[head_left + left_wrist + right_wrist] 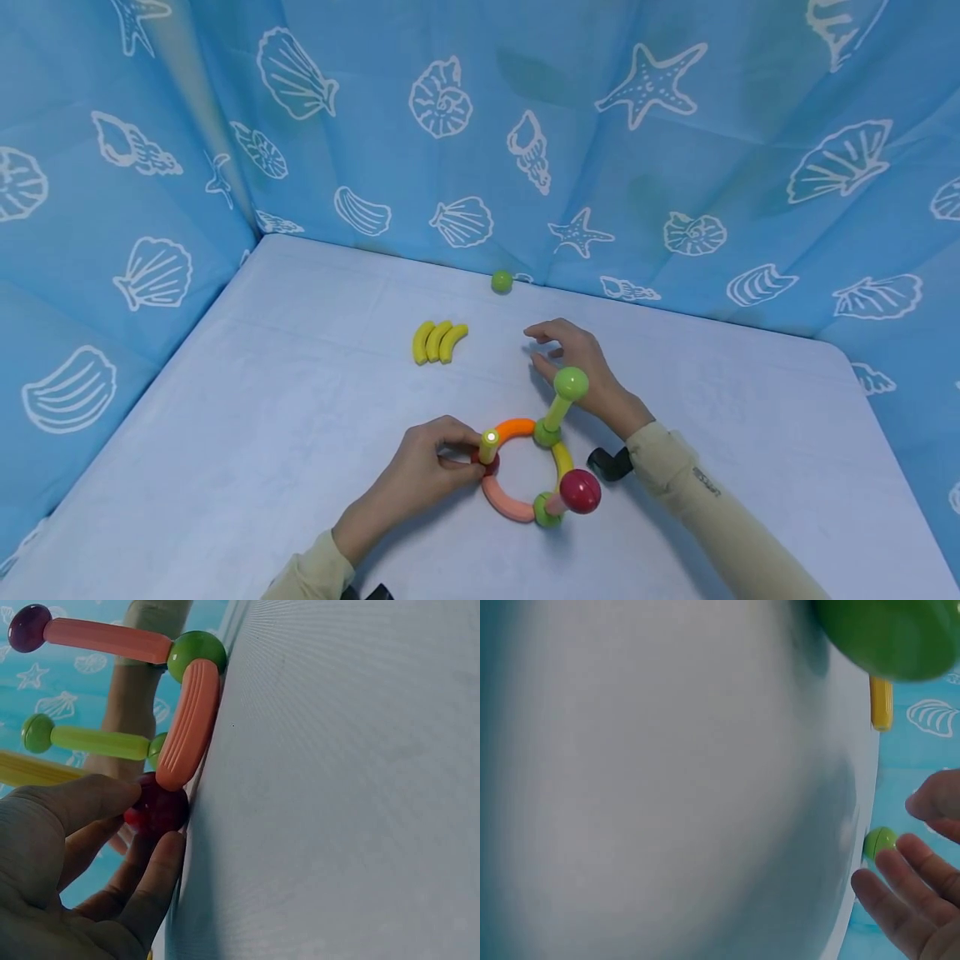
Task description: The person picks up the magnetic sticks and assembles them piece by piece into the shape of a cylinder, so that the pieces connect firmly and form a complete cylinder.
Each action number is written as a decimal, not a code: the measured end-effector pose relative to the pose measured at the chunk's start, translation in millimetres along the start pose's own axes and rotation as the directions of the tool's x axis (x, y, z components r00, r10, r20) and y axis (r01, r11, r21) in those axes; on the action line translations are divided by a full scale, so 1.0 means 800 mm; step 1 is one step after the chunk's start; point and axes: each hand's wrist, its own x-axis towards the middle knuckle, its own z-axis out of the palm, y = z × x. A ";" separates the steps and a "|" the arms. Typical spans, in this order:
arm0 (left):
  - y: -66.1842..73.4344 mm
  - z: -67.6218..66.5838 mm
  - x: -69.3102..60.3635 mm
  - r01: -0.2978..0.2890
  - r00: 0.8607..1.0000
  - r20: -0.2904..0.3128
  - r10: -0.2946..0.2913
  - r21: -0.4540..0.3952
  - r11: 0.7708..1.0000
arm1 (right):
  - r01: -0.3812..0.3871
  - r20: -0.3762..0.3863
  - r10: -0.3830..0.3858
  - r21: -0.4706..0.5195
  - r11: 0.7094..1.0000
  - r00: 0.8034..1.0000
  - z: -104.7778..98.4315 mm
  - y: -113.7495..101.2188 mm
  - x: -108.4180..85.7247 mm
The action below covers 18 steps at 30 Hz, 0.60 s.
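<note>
Pinching red ball (157,808) of stick-and-ball ring (504,502) on tabletop (285,417) with left hand (416,467); extending right hand (587,358), open, empty, beyond it. Seemingly mid-assembly; next, probably needs right-hand pinch on curved yellow sticks (433,342) or farther green ball (502,282).

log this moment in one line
left hand: pinches red ball in ring; right hand: holds nothing; loose green ball: near far edge of table; yellow curved pieces: side by side

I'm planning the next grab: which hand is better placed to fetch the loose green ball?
Probably the right hand: it holds nothing and is nearer the loose green ball. The left hand is occupied, pinching the red ball at the base of the yellow rod.
</note>
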 end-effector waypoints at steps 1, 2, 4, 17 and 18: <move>0.000 0.000 0.000 -0.001 1.000 0.000 0.001 -0.002 1.000 | 0.010 0.004 -0.010 0.001 1.000 1.000 0.001 0.000 0.003; -0.001 0.000 0.000 -0.001 1.000 0.000 0.001 -0.002 1.000 | 0.015 0.009 -0.015 0.001 1.000 1.000 0.002 0.000 0.005; -0.001 0.000 0.000 0.000 1.000 0.002 0.000 0.000 1.000 | 0.016 0.024 -0.017 0.008 1.000 1.000 0.003 -0.001 0.010; -0.001 -0.001 0.000 0.006 1.000 0.001 -0.006 0.013 1.000 | -0.011 0.121 0.006 0.044 0.999 0.993 0.018 -0.003 0.040; -0.001 -0.001 0.000 0.007 1.000 0.002 -0.007 0.013 1.000 | -0.004 0.124 -0.002 0.047 0.999 0.992 0.018 -0.003 0.041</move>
